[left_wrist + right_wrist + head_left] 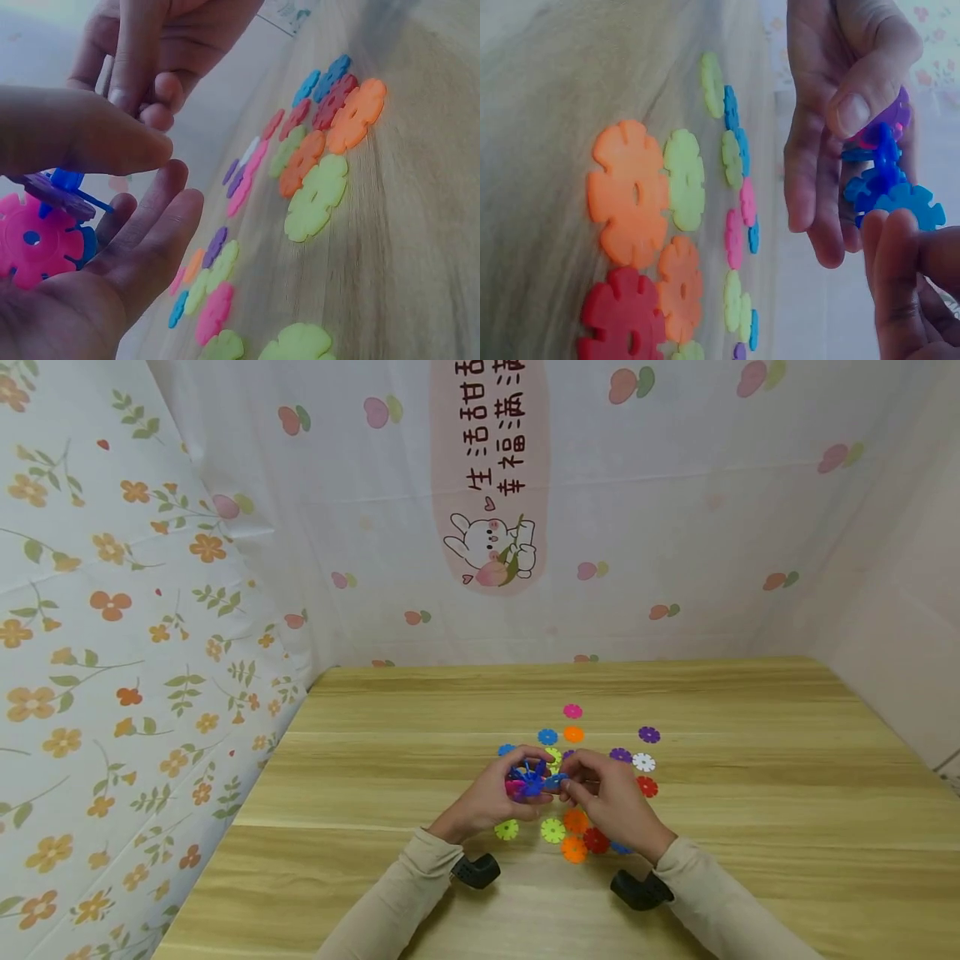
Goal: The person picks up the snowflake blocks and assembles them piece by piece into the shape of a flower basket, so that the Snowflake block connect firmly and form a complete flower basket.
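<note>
My left hand (489,793) holds a small cluster of interlocked plastic snowflake discs (533,780) above the table. Dark blue, purple and pink pieces make up the cluster; a pink disc (49,236) faces the left wrist view. Between the thumb and fingers of my right hand (617,800) is a lighter blue disc (911,204), pinched at one edge. In the right wrist view this disc lies against the cluster's blue pieces; whether its slot is joined to them cannot be made out. The fingers partly cover the cluster.
Loose notched discs lie flat on the wooden table (360,777) around and beneath the hands, among them an orange disc (574,849), a white one (643,762) and a purple one (649,735). Patterned cloth (360,527) hangs behind the table and at the left.
</note>
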Motion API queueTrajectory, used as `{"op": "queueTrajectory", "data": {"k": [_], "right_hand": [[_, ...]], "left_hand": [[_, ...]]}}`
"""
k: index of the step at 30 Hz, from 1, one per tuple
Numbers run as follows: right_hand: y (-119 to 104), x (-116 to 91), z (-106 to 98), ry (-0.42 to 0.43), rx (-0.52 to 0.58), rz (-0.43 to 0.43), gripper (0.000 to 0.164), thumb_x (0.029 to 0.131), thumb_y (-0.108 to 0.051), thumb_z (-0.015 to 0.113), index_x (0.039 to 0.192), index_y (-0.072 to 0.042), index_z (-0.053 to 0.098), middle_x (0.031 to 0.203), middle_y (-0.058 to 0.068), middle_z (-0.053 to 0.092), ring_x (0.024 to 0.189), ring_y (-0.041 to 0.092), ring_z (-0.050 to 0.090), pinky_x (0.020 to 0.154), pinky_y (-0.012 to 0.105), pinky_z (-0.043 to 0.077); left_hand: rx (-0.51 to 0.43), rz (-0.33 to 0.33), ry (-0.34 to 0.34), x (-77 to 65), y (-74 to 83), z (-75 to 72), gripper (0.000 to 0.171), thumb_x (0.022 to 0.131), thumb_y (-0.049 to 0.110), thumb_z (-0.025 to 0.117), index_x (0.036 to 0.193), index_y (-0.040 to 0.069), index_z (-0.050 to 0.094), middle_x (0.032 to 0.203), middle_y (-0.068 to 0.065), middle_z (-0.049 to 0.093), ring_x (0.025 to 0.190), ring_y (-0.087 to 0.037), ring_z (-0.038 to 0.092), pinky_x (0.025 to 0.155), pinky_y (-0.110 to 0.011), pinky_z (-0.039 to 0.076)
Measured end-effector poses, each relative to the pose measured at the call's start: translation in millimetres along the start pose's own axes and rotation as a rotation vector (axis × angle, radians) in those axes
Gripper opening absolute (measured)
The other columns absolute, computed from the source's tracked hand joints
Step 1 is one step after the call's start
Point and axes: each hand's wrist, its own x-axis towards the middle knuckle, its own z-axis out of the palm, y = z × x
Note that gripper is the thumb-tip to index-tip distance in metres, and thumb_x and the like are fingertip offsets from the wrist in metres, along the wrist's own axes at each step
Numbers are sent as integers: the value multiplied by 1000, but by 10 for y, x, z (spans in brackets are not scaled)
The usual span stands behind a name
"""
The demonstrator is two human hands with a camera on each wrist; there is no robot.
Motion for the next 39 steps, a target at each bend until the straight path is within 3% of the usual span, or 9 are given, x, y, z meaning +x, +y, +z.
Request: {"op": "queueTrajectory", "data": {"k": [7, 14, 22, 27, 33, 39], "right_hand": [[14, -3, 23, 33, -47, -48, 15, 91, 10, 63, 97, -3, 67, 86, 11, 69, 71, 16, 69, 66, 20, 60], [31, -16, 23, 33, -90, -105, 14, 91, 8, 66, 96, -5, 70, 88, 10, 68, 69, 17, 68, 65, 19, 59], [63, -24, 60, 55, -107, -204, 13, 88, 9, 69, 92, -4, 68, 87, 15, 67, 67, 16, 68, 66, 18, 59], [60, -36, 75, 60, -104, -207, 15, 88, 11, 68, 92, -4, 69, 89, 15, 67, 67, 16, 68, 67, 17, 59], [70, -39, 92, 96, -136, -232, 19, 84, 14, 69, 89, -4, 69, 85, 9, 68, 70, 11, 69, 67, 16, 58], [73, -18, 103, 83, -147, -200, 20, 85, 14, 69, 90, -5, 69, 86, 6, 68, 73, 11, 67, 68, 16, 58]], "left_hand": [[24, 0, 4, -5, 7, 33, 67, 81, -15, 69, 137, 16, 51, 131, -15, 51, 104, -17, 65, 87, -28, 60], [65, -8, 26, -18, 8, 38, 63, 83, -11, 70, 136, 20, 53, 130, -13, 53, 106, -20, 65, 87, -26, 59], [54, -5, 5, 1, 5, 60, 61, 84, -10, 71, 136, 18, 54, 130, -16, 59, 108, -18, 65, 88, -26, 59], [51, -2, 8, -9, -5, 64, 60, 85, -8, 71, 136, 18, 53, 129, -15, 61, 107, -16, 65, 88, -27, 59], [111, 19, 10, -4, -14, 88, 57, 86, 0, 74, 134, 23, 54, 129, -11, 61, 108, -12, 61, 85, -23, 56], [85, 19, 16, 17, -46, 103, 58, 86, -1, 75, 133, 25, 53, 126, -10, 61, 105, -12, 61, 85, -23, 57]]}}
